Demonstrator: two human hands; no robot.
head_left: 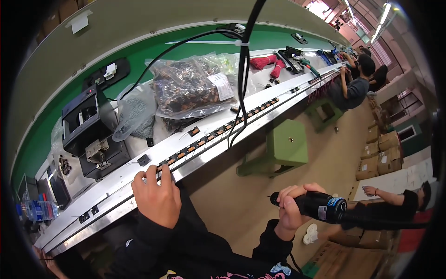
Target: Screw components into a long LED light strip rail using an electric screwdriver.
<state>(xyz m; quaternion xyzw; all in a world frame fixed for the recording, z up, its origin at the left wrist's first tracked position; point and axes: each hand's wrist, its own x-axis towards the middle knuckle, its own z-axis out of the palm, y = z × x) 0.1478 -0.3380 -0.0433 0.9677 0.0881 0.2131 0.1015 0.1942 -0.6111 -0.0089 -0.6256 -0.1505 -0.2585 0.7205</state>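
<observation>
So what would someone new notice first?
Probably the black handheld tool in the right hand, lower right. Then maybe the row of small dark parts along the silvery rail, with the left hand at its near end. The big clear bag behind the rail and a green stool right of centre stand out.

Long bench (116, 179) with clear bag (183, 88), black machine (103, 160), small components (191, 149)
</observation>
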